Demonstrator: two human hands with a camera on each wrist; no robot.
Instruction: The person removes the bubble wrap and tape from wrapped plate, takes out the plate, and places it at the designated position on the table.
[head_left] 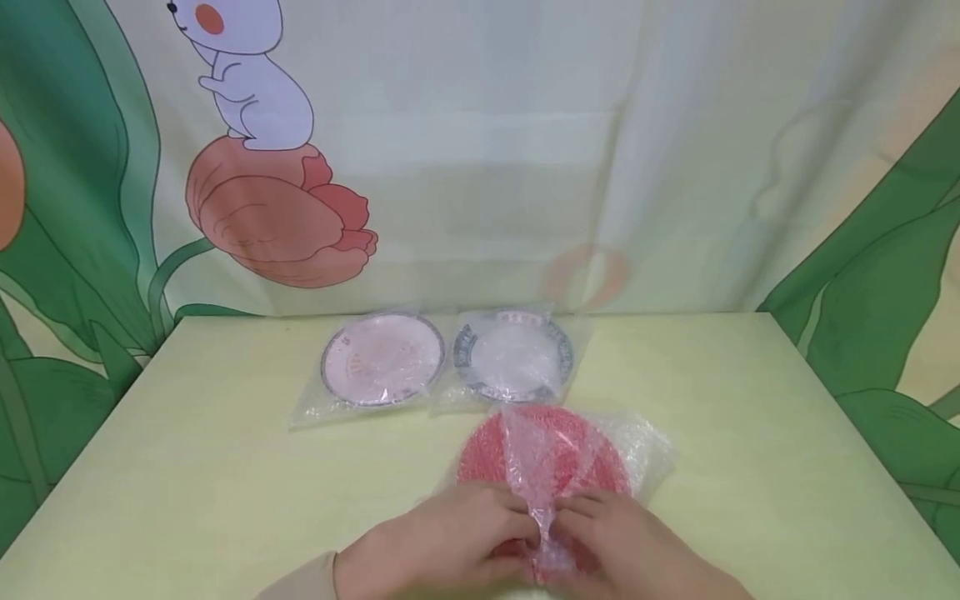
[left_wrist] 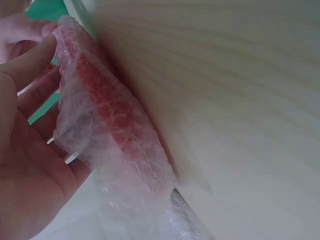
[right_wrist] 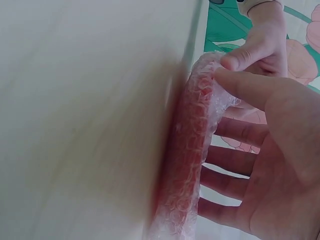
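On the left, large green leaves [head_left: 56, 183] were printed on the pale cloth [head_left: 465, 167] that hung beyond the far edge of the tabletop [head_left: 225, 483]. Just right of them on the cloth sat a white cartoon animal [head_left: 262, 92] on a reddish flower [head_left: 262, 217]. On the tabletop, toward the far edge and left of the middle, a pale pinkish plate [head_left: 382, 358] with a dark rim lay flat in clear wrapping [head_left: 315, 408].

A beige sleeve [head_left: 303, 581] entered from the near side, and from it the left hand [head_left: 457, 529] reached to the right. It pinched the bubble wrap [head_left: 648, 450] at the near side of a red round object [head_left: 480, 454], thumb at the edge and fingers on the upper face. The red round object sat near the middle of the tabletop, inside the bubble wrap, which bunched into a narrow fold between the hands and spread loosely beyond its right side.

Just beyond it lay a blue-patterned plate [head_left: 513, 358] in clear film, beside the pinkish one. To the right, the right hand [head_left: 630, 537] gripped the same near edge between thumb and fingers, its thumb close to the left one. Farther right, more printed foliage [head_left: 892, 308] covered the cloth.
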